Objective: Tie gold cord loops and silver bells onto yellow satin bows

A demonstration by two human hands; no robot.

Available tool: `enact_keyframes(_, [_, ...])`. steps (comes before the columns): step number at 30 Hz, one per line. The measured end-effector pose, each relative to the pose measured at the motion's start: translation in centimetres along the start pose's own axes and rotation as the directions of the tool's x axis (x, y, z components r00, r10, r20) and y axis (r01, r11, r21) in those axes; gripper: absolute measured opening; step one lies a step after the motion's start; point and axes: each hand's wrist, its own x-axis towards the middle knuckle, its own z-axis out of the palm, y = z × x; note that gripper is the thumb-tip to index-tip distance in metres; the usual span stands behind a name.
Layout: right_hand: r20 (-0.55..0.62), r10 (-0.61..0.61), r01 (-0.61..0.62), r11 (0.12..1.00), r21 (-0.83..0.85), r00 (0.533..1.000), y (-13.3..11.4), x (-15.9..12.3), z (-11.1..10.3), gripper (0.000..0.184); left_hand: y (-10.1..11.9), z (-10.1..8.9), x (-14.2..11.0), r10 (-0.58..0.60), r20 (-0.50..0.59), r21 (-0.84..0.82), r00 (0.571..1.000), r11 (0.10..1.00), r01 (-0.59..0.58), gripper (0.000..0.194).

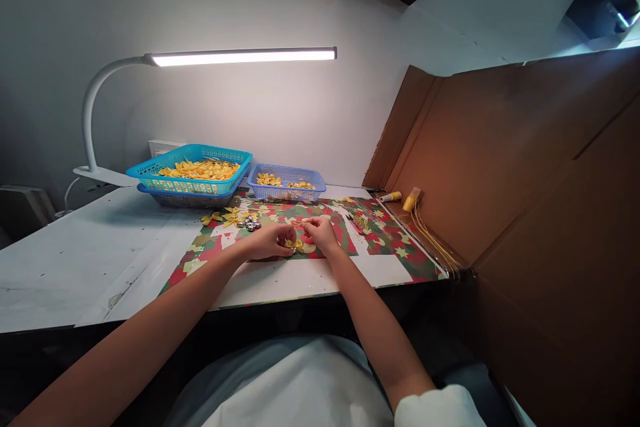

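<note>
1 yellow piece (297, 245) is pinched in the left hand (271, 241); the right hand (321, 234) is drawn together, hold unclear.

Head view forward, down over tabletop (75, 267)

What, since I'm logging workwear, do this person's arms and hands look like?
The left hand and right hand are ungloved, with no watch or bracelet visible. The left forearm is bare as far as it shows; the right forearm is bare up to a loose, off-white sleeve. Any left sleeve is out of view.
</note>
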Motion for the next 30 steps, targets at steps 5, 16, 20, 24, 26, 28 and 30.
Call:
enact_keyframes(5, [0.024, -0.002, 0.001, 0.999, 0.047, 1.0, 0.5, 0.3, -0.7, 0.014, -0.7, -0.1, 0.5, -0.083, -0.191, -0.155, 0.978, 0.986, 0.054, 0.038])
enact_keyframes(16, [0.148, 0.061, -0.076, 0.992, 0.102, 0.987, 0.7, -0.1, -0.1, 0.015, -1.4, 0.4, 1.3, -0.371, -0.256, -0.626, 0.893, 0.768, 0.139, 0.053])
enact_keyframes(20, [0.105, 0.082, -0.094, 0.99, 0.106, 0.991, 1.0, 0.1, 0.4, 0.018, -1.2, 0.6, 1.3, -0.369, -0.274, -0.64, 0.888, 0.759, 0.118, 0.054])
enact_keyframes(24, [0.03, 0.063, -0.067, 0.989, 0.135, 0.998, 1.4, 0.3, 0.6, 0.017, -0.6, 0.5, 1.2, -0.453, -0.295, -0.661, 0.841, 0.733, 0.163, 0.052])
enact_keyframes(26, [0.017, 0.05, -0.052, 0.988, 0.147, 0.999, 1.4, 0.3, 0.7, 0.018, -0.4, 0.5, 1.1, -0.48, -0.26, -0.67, 0.838, 0.714, 0.201, 0.051])
enact_keyframes(28, [0.046, 0.036, -0.042, 0.988, 0.146, 0.998, 1.4, 0.2, 0.7, 0.017, -0.6, 0.5, 1.1, -0.456, -0.233, -0.666, 0.859, 0.719, 0.201, 0.05])
enact_keyframes(30, [0.062, 0.034, -0.042, 0.99, 0.134, 0.998, 1.3, 0.2, 0.7, 0.016, -0.9, 0.6, 1.1, -0.412, -0.236, -0.652, 0.88, 0.739, 0.171, 0.049])
